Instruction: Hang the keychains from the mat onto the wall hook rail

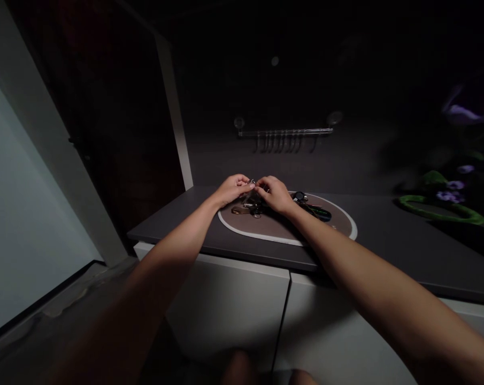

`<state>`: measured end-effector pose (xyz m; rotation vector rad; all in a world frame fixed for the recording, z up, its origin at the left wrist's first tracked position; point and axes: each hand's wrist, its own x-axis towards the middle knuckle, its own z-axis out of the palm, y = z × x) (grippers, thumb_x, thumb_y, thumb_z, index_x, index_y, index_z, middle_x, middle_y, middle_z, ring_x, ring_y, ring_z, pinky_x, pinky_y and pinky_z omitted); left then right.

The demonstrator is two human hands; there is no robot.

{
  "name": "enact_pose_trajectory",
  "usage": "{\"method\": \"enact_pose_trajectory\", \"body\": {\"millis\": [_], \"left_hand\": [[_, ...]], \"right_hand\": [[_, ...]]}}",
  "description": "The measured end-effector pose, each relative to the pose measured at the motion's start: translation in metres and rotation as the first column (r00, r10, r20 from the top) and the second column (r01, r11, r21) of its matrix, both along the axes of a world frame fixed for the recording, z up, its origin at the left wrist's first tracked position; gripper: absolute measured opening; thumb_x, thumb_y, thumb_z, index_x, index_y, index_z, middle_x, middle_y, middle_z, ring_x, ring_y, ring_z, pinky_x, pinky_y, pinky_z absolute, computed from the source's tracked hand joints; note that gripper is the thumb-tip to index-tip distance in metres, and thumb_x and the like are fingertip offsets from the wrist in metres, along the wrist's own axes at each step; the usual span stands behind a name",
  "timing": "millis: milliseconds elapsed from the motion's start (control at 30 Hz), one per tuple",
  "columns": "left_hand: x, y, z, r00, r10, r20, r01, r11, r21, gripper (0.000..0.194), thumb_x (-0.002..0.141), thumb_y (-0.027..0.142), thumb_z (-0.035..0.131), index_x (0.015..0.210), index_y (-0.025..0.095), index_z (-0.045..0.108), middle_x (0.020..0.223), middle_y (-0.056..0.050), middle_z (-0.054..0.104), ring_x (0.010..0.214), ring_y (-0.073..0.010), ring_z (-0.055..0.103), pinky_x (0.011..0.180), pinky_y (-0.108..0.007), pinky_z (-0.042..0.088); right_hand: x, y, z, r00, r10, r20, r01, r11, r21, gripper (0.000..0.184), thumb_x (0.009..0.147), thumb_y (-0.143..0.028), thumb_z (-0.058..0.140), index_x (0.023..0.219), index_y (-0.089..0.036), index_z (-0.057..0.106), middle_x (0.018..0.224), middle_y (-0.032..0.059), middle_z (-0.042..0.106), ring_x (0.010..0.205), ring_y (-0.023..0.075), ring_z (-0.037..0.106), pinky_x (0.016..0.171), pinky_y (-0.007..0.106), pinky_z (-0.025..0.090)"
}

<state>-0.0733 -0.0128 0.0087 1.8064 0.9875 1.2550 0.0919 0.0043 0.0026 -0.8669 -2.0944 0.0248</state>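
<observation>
Small shiny metal piece [252, 183], seen in the head view, is at the fingertips of the left hand [230, 191], raised just above the far part of a brown oval mat with a white border [266, 239]. The left hand looks closed on it in a pinch, probably because so slight a thing leaves room only for fingertips. The right hand [277, 195] meets it from the other side, fingers bent inward; whether they grip the piece or only touch it, I cannot tell. Coming from opposite sides likely lets one hand steady what the other fingers. Below and between the hands lie a brown strap-like tag [240, 210] and small metal rings [256, 213], while a black round item [299, 195] and a long black item with green marks [320, 213] rest farther right, partly behind the right forearm. The mat, flat on the dark grey counter [390, 243], seems to gather these loose items and perhaps cushions them from the hard top, leaving them within easy reach of both hands.
</observation>
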Motion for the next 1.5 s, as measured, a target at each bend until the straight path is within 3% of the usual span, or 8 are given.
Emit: {"method": "enact_pose_trajectory", "body": {"millis": [200,400,600,700,900,1133,1400,1500], "left_hand": [[-0.003,0.008,-0.002,0.997,0.074,0.038,-0.075,0.997,0.036,0.019,0.073,0.029,0.061,0.076,0.013,0.05,0.051,0.004,0.052,0.044,-0.0053,0.045,0.047,-0.018,0.033],[-0.007,0.013,-0.005,0.992,0.091,-0.085,-0.086,0.994,0.062,0.027,0.079,0.037,0.051,0.073,0.011,0.056,0.06,-0.001,0.06,0.046,-0.0053,0.044,0.049,-0.019,0.034],[-0.006,0.012,-0.004,0.984,0.152,-0.094,-0.12,0.951,0.284,0.027,0.074,0.031,0.059,0.093,0.012,0.061,0.093,-0.006,0.064,0.083,-0.012,0.056,0.079,-0.026,0.041],[-0.004,0.009,-0.001,0.991,0.127,-0.04,-0.11,0.947,0.301,0.032,0.073,0.032,0.06,0.098,0.012,0.06,0.099,-0.008,0.064,0.089,-0.0136,0.056,0.084,-0.029,0.04],[-0.001,0.008,-0.001,0.999,0.043,0.02,-0.046,0.975,0.219,0.034,0.067,0.038,0.065,0.087,0.011,0.063,0.087,-0.006,0.066,0.082,-0.0143,0.057,0.08,-0.029,0.042],[0.002,0.009,-0.002,0.985,0.028,0.17,-0.054,0.987,0.152,0.033,0.062,0.038,0.069,0.08,0.011,0.064,0.077,-0.004,0.065,0.073,-0.0122,0.056,0.076,-0.027,0.042],[0.008,0.007,-0.003,0.973,0.016,0.229,-0.045,0.992,0.12,0.034,0.063,0.04,0.066,0.081,0.012,0.062,0.077,-0.004,0.064,0.07,-0.0119,0.055,0.069,-0.025,0.042],[0.008,0.009,-0.003,0.971,0.101,0.217,-0.143,0.972,0.186,0.032,0.072,0.041,0.057,0.085,0.013,0.06,0.072,-0.003,0.061,0.067,-0.0114,0.054,0.064,-0.023,0.041]], "right_hand": [[0.002,0.003,0.002,0.998,-0.033,-0.05,0.037,0.997,0.072,0.011,0.08,-0.023,0.049,0.079,-0.017,0.058,0.082,0.0062,0.056,0.08,0.0157,0.05,0.073,0.025,0.037],[0.001,0.003,0.004,0.986,-0.003,-0.169,0.017,0.997,0.082,0.01,0.081,-0.023,0.045,0.079,-0.017,0.054,0.082,0.0059,0.056,0.079,0.0159,0.049,0.073,0.027,0.036],[-0.001,0.006,0.002,0.951,0.055,-0.303,-0.07,0.997,-0.038,0.012,0.082,-0.027,0.042,0.079,-0.017,0.049,0.074,0.0017,0.053,0.068,0.0123,0.046,0.066,0.025,0.035],[-0.003,0.007,0.0,0.93,0.104,-0.351,-0.137,0.988,-0.071,0.013,0.081,-0.028,0.043,0.079,-0.017,0.048,0.073,0.0003,0.052,0.068,0.0111,0.045,0.066,0.024,0.035],[-0.006,0.009,-0.004,0.889,0.186,-0.418,-0.261,0.957,-0.129,0.014,0.079,-0.031,0.047,0.08,-0.017,0.049,0.072,-0.0009,0.049,0.067,0.01,0.044,0.065,0.023,0.036],[-0.007,0.008,-0.005,0.797,0.185,-0.574,-0.414,0.86,-0.298,0.025,0.071,-0.04,0.056,0.082,-0.018,0.051,0.07,-0.0018,0.051,0.063,0.0099,0.046,0.058,0.023,0.038],[-0.004,-0.003,0.002,0.769,0.114,-0.628,-0.379,0.874,-0.306,0.027,0.062,-0.04,0.065,0.073,-0.017,0.057,0.069,-0.0015,0.056,0.066,0.0108,0.049,0.067,0.025,0.038],[-0.004,-0.003,0.005,0.748,0.087,-0.658,-0.349,0.895,-0.278,0.027,0.059,-0.04,0.067,0.07,-0.016,0.058,0.068,-0.0011,0.057,0.067,0.0109,0.049,0.069,0.026,0.039]]}}
